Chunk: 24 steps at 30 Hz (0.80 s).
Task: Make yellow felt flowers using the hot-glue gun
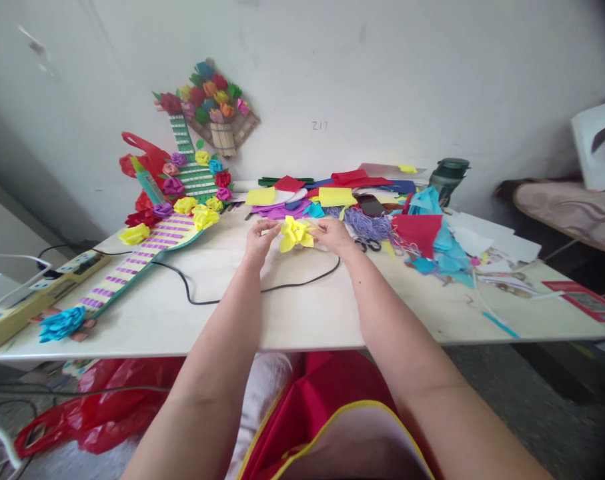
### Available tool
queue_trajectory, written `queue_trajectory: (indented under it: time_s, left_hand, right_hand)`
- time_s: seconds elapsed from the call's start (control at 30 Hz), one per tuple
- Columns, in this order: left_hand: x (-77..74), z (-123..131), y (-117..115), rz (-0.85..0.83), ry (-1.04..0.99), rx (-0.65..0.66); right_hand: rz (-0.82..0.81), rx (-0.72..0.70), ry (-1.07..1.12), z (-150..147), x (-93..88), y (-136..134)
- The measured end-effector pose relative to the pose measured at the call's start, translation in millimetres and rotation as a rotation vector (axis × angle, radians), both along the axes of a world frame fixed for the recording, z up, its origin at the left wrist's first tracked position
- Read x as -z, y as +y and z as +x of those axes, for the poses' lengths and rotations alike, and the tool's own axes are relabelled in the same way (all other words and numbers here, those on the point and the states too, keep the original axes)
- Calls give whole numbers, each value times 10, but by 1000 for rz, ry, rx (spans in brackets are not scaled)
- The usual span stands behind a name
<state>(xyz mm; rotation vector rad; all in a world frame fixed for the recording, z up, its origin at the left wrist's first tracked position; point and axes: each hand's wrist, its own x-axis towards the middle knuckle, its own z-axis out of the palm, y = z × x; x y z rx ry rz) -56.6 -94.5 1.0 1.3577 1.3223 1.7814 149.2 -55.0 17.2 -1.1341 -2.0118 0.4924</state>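
Observation:
A yellow paper flower (296,233) with pointed, spread petals is held up over the middle of the table, between both hands. My left hand (262,238) pinches its left edge with thumb and fingers. From the other side my right hand (332,237) has its fingers closed on the right petals. A black cable (302,285) runs across the tabletop below the flower. Behind my right hand lie black-handled scissors (368,245) and a bundle of purple strings (365,223).
To the left lies a guitar-shaped paper craft (137,257) with yellow flowers, beside a power strip (67,280). Coloured paper sheets (337,196) are piled at the back. Blue and red scraps (418,230) and a dark bottle (448,179) stand on the right. The table's front edge (312,347) is near me.

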Motion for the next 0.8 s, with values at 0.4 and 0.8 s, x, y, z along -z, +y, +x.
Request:
queue_trajectory:
  time_s: [0.4, 0.8]
  left_hand:
    - [-3, -2, -49, -131, 82, 134]
    - [24, -9, -31, -105, 80, 161]
  right_hand:
    - [102, 96, -142, -4, -38, -90]
    - [108, 124, -207, -16, -65, -115]
